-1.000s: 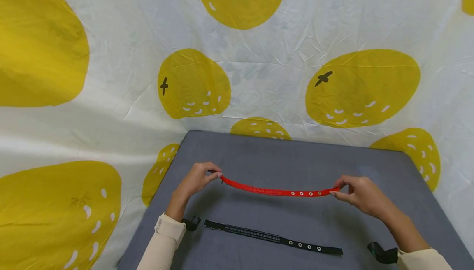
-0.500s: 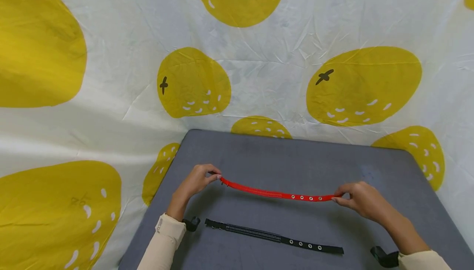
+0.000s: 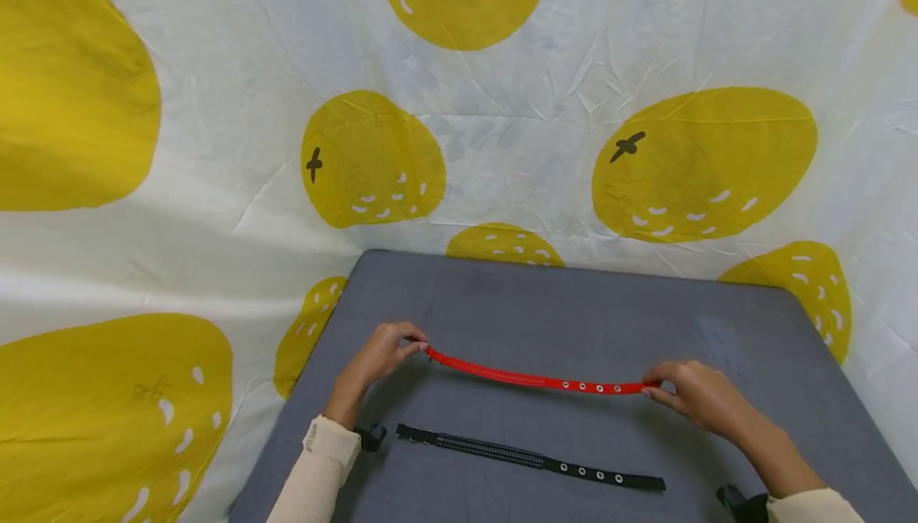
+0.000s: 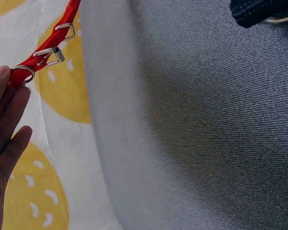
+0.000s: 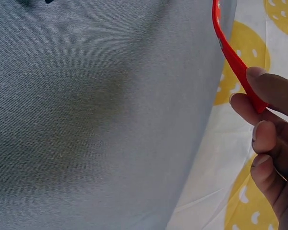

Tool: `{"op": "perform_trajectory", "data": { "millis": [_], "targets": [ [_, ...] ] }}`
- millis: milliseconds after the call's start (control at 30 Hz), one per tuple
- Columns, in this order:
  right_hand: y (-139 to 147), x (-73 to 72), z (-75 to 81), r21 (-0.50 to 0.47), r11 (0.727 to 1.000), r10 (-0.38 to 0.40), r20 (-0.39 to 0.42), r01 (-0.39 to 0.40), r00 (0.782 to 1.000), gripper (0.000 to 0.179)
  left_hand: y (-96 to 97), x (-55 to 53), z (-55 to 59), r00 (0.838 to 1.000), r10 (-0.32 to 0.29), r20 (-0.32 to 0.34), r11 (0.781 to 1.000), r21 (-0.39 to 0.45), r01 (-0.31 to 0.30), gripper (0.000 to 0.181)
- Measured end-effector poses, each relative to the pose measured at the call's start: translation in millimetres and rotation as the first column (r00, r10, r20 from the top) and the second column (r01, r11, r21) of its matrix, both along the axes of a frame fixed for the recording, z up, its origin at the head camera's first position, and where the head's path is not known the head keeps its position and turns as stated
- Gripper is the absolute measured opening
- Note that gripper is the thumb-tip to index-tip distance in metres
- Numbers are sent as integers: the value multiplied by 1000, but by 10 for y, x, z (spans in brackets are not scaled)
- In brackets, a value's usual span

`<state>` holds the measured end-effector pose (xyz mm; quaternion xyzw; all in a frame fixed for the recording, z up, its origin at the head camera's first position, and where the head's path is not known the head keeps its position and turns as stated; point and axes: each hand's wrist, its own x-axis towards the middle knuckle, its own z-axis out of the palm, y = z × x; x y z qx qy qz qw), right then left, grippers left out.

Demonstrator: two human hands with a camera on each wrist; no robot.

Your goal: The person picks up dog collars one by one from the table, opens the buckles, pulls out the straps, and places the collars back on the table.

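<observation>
A red pet collar [image 3: 502, 375] with metal eyelets hangs in a shallow sag above the table, stretched between both hands. My left hand [image 3: 383, 354] pinches its buckle end; the left wrist view shows a metal ring and a silver buckle [image 4: 50, 55] close to the thumb. The plain tip at the other end is pinched between thumb and forefinger of my right hand [image 3: 699, 395], seen also in the right wrist view. Nearer to me, a black collar [image 3: 495, 453] of the same make lies flat and straight, its eyelets toward the right.
The grey table [image 3: 545, 300] has rounded far corners. Behind it and to the left hangs a white cloth [image 3: 516, 172] printed with yellow fruit. Black straps [image 3: 371, 437] circle both wrists beside the pale sleeves.
My right hand has come down and slightly nearer, lowering the red collar's right end. The left hand has sunk a little. The black collar lies as before.
</observation>
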<state>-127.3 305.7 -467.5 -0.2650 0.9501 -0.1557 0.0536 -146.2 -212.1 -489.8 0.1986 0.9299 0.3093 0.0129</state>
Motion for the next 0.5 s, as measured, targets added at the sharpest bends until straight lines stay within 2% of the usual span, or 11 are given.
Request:
{"op": "perform_trajectory", "data": {
  "millis": [200, 500],
  "targets": [
    [24, 30, -79, 15, 1000, -17, 32, 17, 999, 11, -14, 21, -29, 1000, -3, 18, 1000, 29, 3, 11],
    [35, 57, -219, 14, 999, -40, 67, 40, 997, 11, -31, 13, -105, 999, -12, 42, 1000, 5, 12, 10]
  ]
}}
